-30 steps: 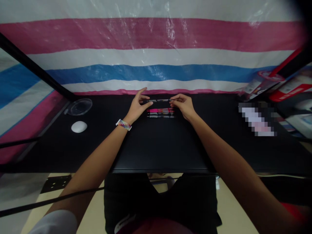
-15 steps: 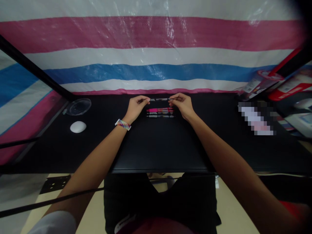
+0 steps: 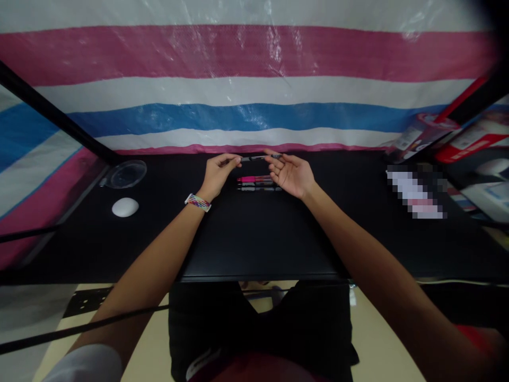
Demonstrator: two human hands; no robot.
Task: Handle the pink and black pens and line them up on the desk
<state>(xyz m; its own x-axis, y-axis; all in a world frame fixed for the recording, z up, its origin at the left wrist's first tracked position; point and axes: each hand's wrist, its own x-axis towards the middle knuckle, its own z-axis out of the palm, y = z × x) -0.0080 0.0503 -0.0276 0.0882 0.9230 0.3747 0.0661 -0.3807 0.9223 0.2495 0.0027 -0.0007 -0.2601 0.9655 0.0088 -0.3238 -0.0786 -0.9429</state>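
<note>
Okay, pen: dark pen [image 3: 257,158] is held level in the air over the desk's [image 3: 254,239] far edge, about mid-width, just in front of the striped tarp [image 3: 254,79].
Left hand: your left hand [image 3: 218,172] is pinched closed on the pen's left end.
Right hand: your right hand [image 3: 290,172] was pinching the right end half a second ago. Now it's turned palm up with fingers spread, fingertips at or just touching that end; can't tell which.
Meaning: the pen likely hangs on the left pinch alone now.
Row: three pens, the pink pen [image 3: 254,179] farthest, lie side by side on the desk under the held one, unmoved.
Left far corner: white mouse [image 3: 125,207] and clear lid [image 3: 128,174], well apart from your hands.
</note>
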